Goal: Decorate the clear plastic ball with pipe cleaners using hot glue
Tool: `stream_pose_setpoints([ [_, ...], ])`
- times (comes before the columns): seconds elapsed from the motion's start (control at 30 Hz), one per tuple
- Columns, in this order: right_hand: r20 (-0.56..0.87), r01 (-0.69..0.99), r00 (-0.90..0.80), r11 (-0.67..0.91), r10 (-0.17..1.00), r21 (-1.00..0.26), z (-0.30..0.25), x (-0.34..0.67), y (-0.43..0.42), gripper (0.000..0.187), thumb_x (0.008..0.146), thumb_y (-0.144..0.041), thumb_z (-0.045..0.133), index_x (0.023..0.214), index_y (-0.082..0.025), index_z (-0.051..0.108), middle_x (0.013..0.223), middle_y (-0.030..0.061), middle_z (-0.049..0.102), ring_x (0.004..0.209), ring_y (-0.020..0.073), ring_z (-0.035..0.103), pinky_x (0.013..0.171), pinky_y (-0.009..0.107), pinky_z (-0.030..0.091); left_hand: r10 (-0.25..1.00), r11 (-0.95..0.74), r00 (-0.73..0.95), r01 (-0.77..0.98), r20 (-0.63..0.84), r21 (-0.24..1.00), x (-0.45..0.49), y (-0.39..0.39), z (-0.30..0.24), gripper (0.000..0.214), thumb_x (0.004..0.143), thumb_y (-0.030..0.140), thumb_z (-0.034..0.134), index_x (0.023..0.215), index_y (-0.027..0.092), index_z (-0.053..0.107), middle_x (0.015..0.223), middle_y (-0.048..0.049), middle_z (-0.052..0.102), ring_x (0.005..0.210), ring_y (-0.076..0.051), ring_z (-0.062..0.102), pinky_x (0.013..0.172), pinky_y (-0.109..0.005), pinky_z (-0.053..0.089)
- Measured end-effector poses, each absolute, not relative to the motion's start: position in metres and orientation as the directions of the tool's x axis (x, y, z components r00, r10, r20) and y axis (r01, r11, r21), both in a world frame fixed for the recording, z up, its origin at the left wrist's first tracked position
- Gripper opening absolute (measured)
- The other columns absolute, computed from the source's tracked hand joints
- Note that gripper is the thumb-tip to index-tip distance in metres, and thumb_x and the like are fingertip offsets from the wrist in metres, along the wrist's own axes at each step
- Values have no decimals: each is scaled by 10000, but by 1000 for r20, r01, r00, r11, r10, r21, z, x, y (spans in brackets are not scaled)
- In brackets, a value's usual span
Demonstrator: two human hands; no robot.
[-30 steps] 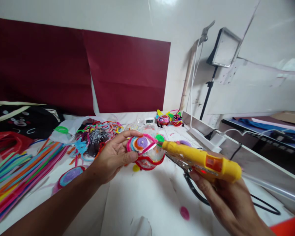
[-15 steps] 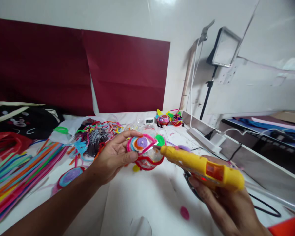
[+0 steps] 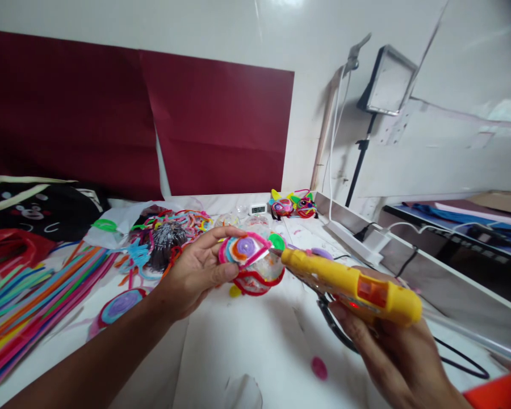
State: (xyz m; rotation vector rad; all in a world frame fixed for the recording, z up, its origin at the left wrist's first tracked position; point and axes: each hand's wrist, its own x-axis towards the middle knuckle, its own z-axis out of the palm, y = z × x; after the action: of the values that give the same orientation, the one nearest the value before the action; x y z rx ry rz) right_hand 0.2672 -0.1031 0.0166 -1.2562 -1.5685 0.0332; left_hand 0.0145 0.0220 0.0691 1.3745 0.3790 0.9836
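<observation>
My left hand (image 3: 196, 275) is closed around a small clear ball craft (image 3: 255, 267) trimmed with red pipe cleaner, with a spiral disc of pink, orange and purple pipe cleaner (image 3: 244, 249) on its top. My right hand (image 3: 387, 352) grips a yellow hot glue gun (image 3: 353, 284). The gun's nozzle points left and touches the right edge of the craft, just under the spiral disc. Both hands are held above the white table (image 3: 247, 341).
Long coloured pipe cleaners (image 3: 34, 307) lie at the left, a tangled pile of them (image 3: 170, 230) behind my left hand. A spiral disc (image 3: 121, 304) and pink dot (image 3: 319, 368) lie on the table. Finished crafts (image 3: 293, 205), a small clock (image 3: 258, 209), a power strip (image 3: 357, 241) and black cord (image 3: 460, 358) are right.
The glue gun dipped slightly and shifted back up, its nozzle staying at the craft's right edge. My left hand and the craft have held still.
</observation>
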Motion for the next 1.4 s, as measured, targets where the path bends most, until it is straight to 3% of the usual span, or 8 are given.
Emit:
stream_pose_setpoints([
  [0.27, 714, 701, 61, 479, 697, -527, 14, 273, -104, 240, 852, -298, 629, 1083, -245, 670, 988, 61, 724, 799, 234, 725, 776, 322, 612, 743, -102, 590, -367, 316, 925, 15, 21, 69, 355, 750, 160, 741, 1071, 270, 634, 811, 6, 724, 674, -85, 666, 638, -136, 521],
  [0.6, 750, 694, 8, 537, 661, -480, 26, 266, -100, 217, 858, -239, 619, 1072, -247, 654, 997, 40, 725, 810, 182, 727, 729, 216, 598, 727, -80, 609, -385, 318, 920, 16, 20, 70, 340, 753, 148, 739, 1062, 262, 652, 822, 2, 731, 676, -86, 674, 626, -124, 517],
  [0.73, 723, 680, 12, 524, 691, -512, 24, 268, -99, 215, 868, -263, 605, 1074, -239, 660, 1037, 64, 722, 841, 211, 730, 738, 251, 604, 746, -79, 594, -370, 301, 926, 16, 20, 70, 347, 745, 147, 748, 1062, 255, 654, 757, 10, 716, 613, -71, 652, 574, -104, 496],
  [0.9, 686, 654, 16, 511, 728, -558, 21, 270, -99, 255, 857, -273, 624, 1110, -244, 643, 970, 56, 732, 816, 218, 732, 700, 244, 612, 751, -68, 588, -384, 301, 921, 16, 19, 70, 356, 735, 142, 752, 1055, 262, 654, 826, -4, 725, 723, -114, 681, 664, -157, 534],
  [1.07, 717, 688, 69, 487, 694, -538, 28, 263, -99, 219, 854, -278, 620, 1065, -238, 664, 1040, 57, 712, 838, 229, 716, 795, 312, 601, 762, -68, 579, -375, 291, 924, 16, 18, 72, 368, 726, 159, 761, 1063, 249, 642, 882, -14, 728, 719, -123, 685, 663, -173, 541],
  [1.3, 676, 656, 93, 465, 731, -594, 24, 259, -103, 224, 859, -284, 623, 1077, -236, 631, 988, 55, 713, 746, 180, 712, 651, 203, 604, 758, -48, 582, -403, 296, 914, 18, 16, 73, 379, 751, 133, 736, 1092, 245, 615, 948, -36, 733, 818, -140, 695, 752, -214, 554],
  [1.4, 625, 681, 83, 413, 776, -604, 18, 263, -105, 296, 853, -317, 636, 1133, -224, 629, 1081, 81, 703, 852, 212, 720, 701, 221, 605, 759, -38, 583, -407, 291, 913, 20, 15, 72, 387, 751, 129, 735, 1102, 234, 609, 978, -43, 727, 854, -156, 697, 772, -230, 557],
])
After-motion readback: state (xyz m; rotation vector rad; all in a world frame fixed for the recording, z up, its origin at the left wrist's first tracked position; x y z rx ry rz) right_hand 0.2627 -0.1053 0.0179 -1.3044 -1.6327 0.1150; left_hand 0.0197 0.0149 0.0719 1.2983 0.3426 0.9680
